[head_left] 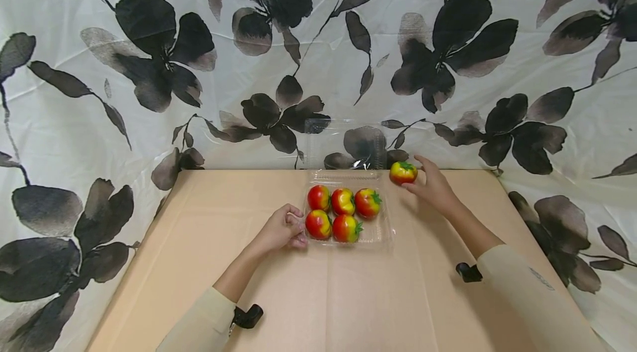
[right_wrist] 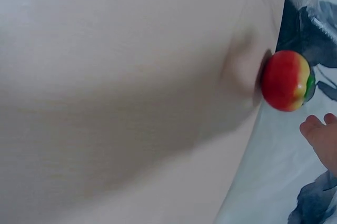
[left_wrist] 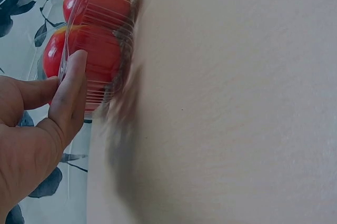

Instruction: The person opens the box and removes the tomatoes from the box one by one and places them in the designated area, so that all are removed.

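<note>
A clear plastic clamshell box lies on the table with its lid raised at the back. Inside are several red-and-yellow tomatoes with green leafy tops, in two rows; the front right spot holds none. My left hand pinches the box's left rim between thumb and fingers, as the left wrist view shows. Another tomato sits on the table just beyond the box's back right corner. Beside it is my right hand, thumb and fingers spread; the right wrist view shows a gap between its fingertips and this tomato.
The light brown table ends at a back edge close behind the box. A white cloth with dark flowers hangs behind it and shows at both sides. Each sleeve has a black device at the wrist.
</note>
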The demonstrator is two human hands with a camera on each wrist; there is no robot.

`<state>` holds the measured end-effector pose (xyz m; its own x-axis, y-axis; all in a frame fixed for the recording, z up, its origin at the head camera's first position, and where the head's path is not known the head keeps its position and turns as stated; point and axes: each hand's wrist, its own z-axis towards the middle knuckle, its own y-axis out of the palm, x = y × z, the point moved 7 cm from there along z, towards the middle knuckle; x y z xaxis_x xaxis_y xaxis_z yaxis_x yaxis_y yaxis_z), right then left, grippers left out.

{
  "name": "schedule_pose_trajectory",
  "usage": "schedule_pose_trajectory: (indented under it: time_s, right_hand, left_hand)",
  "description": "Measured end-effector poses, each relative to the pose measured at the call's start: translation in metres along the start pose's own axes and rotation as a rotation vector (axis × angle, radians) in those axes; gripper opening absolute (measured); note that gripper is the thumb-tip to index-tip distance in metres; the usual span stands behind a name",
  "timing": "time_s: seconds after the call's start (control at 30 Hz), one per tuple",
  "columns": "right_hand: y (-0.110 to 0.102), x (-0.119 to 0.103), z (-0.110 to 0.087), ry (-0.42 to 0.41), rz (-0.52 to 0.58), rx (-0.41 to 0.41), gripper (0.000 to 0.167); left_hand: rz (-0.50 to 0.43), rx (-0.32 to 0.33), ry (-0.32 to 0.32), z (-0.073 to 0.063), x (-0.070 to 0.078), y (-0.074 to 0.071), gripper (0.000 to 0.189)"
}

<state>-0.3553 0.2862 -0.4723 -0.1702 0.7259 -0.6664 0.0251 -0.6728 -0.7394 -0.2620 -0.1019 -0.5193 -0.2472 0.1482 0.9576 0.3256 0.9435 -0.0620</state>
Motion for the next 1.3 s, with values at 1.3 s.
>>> schedule_pose_trajectory:
  time_s: [1.3]
  right_hand:
    - [0.074, -0.093, -0.028, -0.485, -0.353, -0.300, 0.086]
  left_hand:
    - [-0.039, -0.024, 0.002, 0.000, -0.001, -0.001, 0.029]
